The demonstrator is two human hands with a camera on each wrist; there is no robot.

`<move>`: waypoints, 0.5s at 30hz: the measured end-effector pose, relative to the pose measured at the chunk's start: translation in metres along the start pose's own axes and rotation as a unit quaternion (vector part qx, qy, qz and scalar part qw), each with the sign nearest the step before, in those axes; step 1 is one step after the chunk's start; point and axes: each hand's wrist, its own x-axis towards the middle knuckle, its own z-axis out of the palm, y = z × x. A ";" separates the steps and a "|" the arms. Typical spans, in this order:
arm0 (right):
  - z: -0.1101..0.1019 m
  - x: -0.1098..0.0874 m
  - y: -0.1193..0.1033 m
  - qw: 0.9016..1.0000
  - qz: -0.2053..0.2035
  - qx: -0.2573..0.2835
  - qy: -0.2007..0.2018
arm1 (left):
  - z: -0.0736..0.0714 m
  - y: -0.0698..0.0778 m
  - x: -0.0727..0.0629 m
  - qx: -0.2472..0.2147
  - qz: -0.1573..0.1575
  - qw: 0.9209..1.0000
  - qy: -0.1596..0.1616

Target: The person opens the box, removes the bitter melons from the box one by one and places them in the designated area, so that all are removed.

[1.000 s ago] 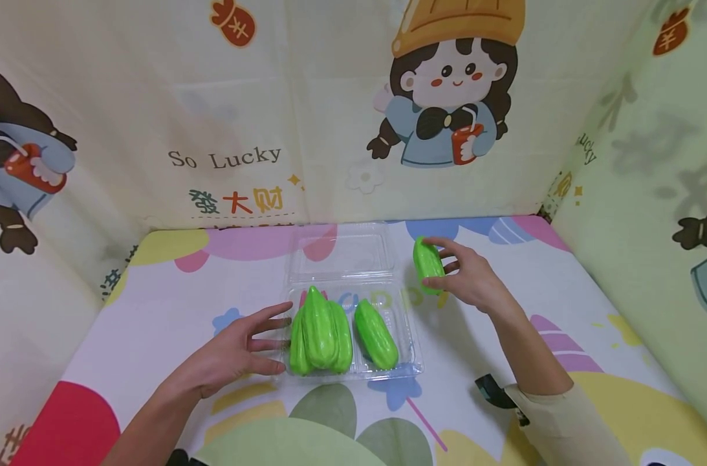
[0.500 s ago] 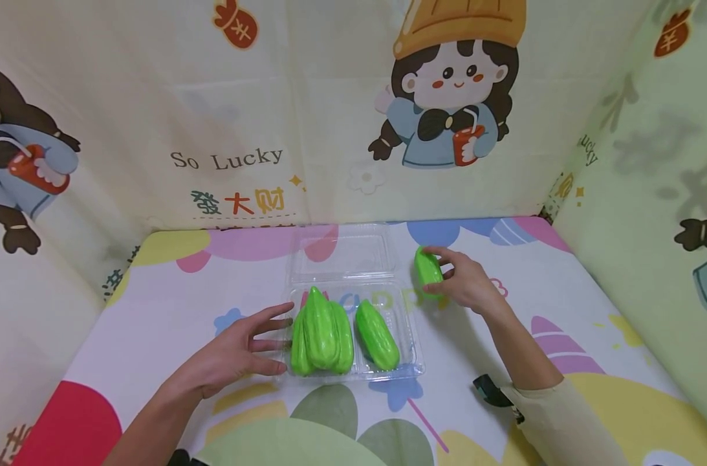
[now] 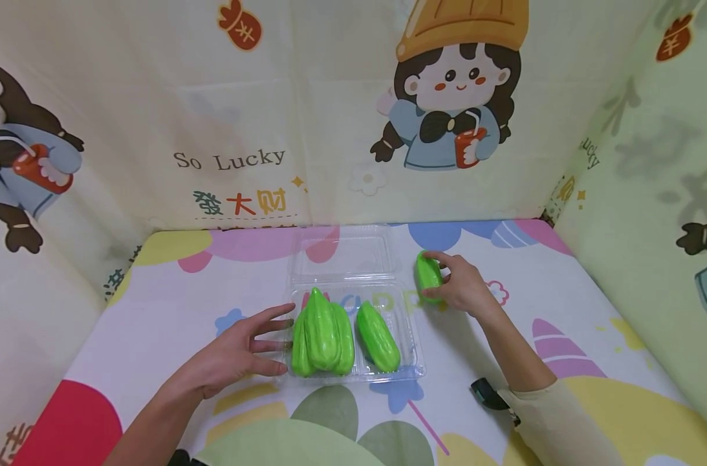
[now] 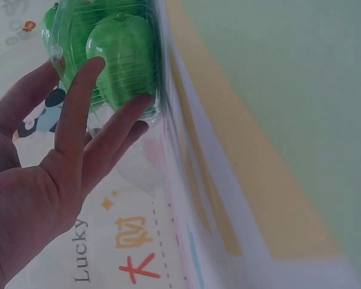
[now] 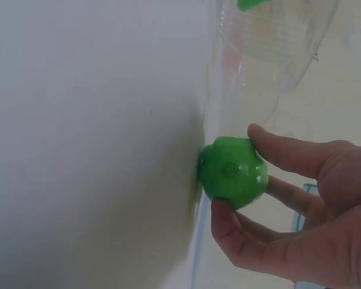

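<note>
A clear plastic clamshell box (image 3: 410, 336) lies on the table with its lid (image 3: 343, 254) folded back flat. Several plump green ridged fruits (image 3: 323, 333), papaya-like, fill its left compartment. One similar fruit (image 3: 378, 338) lies in the right compartment, towards the front. My left hand (image 3: 228, 356) has its fingers spread, and its fingertips rest at the box's left side. To the right of the box, my right hand (image 3: 466, 285) holds another green ridged fruit (image 3: 427, 277) between thumb and fingers. In the right wrist view this fruit (image 5: 231, 171) sits right at the table surface.
A colourful printed cloth (image 3: 173, 291) covers the table. Behind it rises a cream curtain (image 3: 330, 116) with cartoon figures, and similar curtains enclose both sides. A black wrist device (image 3: 488, 393) shows at my right sleeve (image 3: 563, 421).
My right hand has lowered the green ridged fruit towards the table, coming slightly nearer to me. My left hand has stayed beside the box.
</note>
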 end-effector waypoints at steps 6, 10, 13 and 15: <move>0.001 0.001 0.002 1.000 -0.001 -0.004 -0.002 | 0.000 0.000 0.001 0.001 -0.001 1.000 0.001; 0.001 0.002 0.002 1.000 -0.002 -0.003 -0.006 | 0.000 0.001 0.001 0.001 -0.003 1.000 0.001; 0.001 0.002 0.002 1.000 -0.005 -0.004 -0.007 | 0.000 0.001 0.001 0.001 -0.004 1.000 0.001; 0.000 0.001 0.002 1.000 -0.005 -0.005 -0.007 | 0.000 0.001 0.000 0.002 -0.006 1.000 0.001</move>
